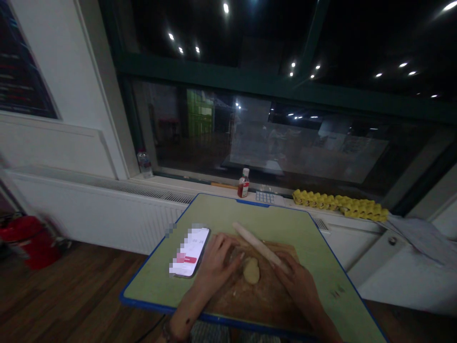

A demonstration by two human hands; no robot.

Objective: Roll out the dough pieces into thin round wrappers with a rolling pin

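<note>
A small flat piece of dough (251, 271) lies on a brown wooden board (250, 302). My right hand (298, 278) is closed around the near end of a pale wooden rolling pin (257, 242). The pin slants away to the upper left, beyond the dough. On the dough's left side, my left hand (218, 261) rests over the board's edge, its fingers apart and its thumb pointing at the dough. Nothing shows in that hand. Whether its thumb tip touches the dough I cannot tell.
A lit phone (191, 252) lies left of my left hand on the green table (317, 238). Along the windowsill stand a small red-labelled bottle (243, 184), a clear bottle (144, 164) and yellow egg trays (339, 204). A red fire extinguisher (30, 243) stands at far left.
</note>
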